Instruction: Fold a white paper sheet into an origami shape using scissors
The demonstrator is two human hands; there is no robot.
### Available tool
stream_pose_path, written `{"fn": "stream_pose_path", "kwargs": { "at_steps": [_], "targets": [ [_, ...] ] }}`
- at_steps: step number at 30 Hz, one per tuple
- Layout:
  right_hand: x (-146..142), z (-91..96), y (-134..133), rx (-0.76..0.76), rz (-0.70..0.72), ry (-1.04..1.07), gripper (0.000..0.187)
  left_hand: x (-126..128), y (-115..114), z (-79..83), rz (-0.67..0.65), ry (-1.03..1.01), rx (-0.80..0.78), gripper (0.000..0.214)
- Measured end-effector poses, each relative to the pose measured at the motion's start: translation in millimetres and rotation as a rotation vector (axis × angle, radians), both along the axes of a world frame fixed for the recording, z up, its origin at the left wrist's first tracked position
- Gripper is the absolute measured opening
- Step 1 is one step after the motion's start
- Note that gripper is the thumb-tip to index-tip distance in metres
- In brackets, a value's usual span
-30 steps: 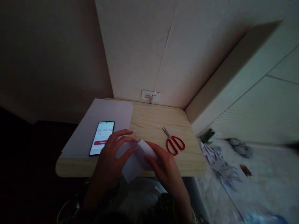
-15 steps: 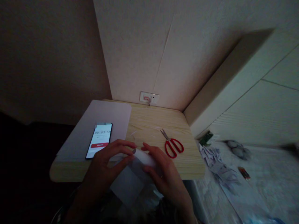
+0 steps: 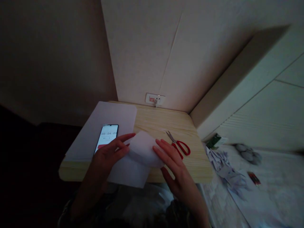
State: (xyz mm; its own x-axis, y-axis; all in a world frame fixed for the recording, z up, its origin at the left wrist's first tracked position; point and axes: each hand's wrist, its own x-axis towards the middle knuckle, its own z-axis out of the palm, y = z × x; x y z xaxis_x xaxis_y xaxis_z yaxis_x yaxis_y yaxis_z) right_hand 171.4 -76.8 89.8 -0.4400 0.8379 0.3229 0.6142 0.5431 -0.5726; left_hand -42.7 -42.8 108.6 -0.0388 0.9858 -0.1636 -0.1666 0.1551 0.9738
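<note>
A white sheet of paper [image 3: 143, 147], partly folded over, is between my two hands above the front edge of the small table; its lower part [image 3: 129, 172] hangs toward me. My left hand [image 3: 110, 155] pinches the paper's left edge between thumb and fingers. Stretched fingers of my right hand [image 3: 172, 161] rest on the paper's right side, with the thumb apart below. Right of the paper lies a pair of red-handled scissors [image 3: 178, 144], blades pointing away, partly behind my right fingers. A phone [image 3: 109, 134] showing a timer lies left, partly covered by my left hand.
White sheets [image 3: 95, 123] lie under the phone on the wooden table [image 3: 161, 118]. A wall socket [image 3: 154, 99] with a plug is behind. To the right, crumpled paper scraps [image 3: 228, 174], a green box [image 3: 213, 141] and a grey object [image 3: 247, 153] lie on a pale surface.
The paper has opened out and now shows a broad face tilted up. My right fingers have straightened onto it, and my left hand has shifted slightly. The timer has advanced.
</note>
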Motion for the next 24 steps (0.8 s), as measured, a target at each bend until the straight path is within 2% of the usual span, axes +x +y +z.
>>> {"fn": "stream_pose_path", "kwargs": {
  "at_steps": [4, 8, 12, 15, 19, 21, 24],
  "targets": [
    [-2.7, 2.5, 3.6, 0.055, -0.019, 0.055, 0.055, 0.1, -4.5, 0.9, 0.049, -0.037, -0.010, 0.022],
    [-5.3, -0.4, 6.0, 0.112, -0.016, 0.131, 0.046, -0.1, -5.7, 1.4, 0.112, -0.021, 0.082, 0.021],
    [-1.4, 0.5, 2.2, 0.173, -0.076, 0.168, 0.045, 7.9, -3.3, -2.5, 0.116, -0.018, 0.139, 0.019],
    [1.2, 3.4, -0.8, 0.220, -0.104, 0.186, 0.046, 10.3, -3.8, -4.2, 0.130, -0.037, 0.108, 0.018],
    [0.8, 4.2, 1.6, 0.265, -0.229, 0.288, 0.046, -0.7, -5.5, 2.2, 0.250, -0.059, 0.028, 0.024],
    [-1.9, 2.8, 4.7, 0.273, -0.215, 0.266, 0.048, -5.3, -5.7, 7.1, 0.292, -0.090, -0.030, 0.017],
    [-7.8, -0.2, 7.2, 0.350, -0.213, 0.204, 0.051, -2.8, -3.1, 9.7, 0.307, -0.054, -0.044, 0.019]
  ]
}}
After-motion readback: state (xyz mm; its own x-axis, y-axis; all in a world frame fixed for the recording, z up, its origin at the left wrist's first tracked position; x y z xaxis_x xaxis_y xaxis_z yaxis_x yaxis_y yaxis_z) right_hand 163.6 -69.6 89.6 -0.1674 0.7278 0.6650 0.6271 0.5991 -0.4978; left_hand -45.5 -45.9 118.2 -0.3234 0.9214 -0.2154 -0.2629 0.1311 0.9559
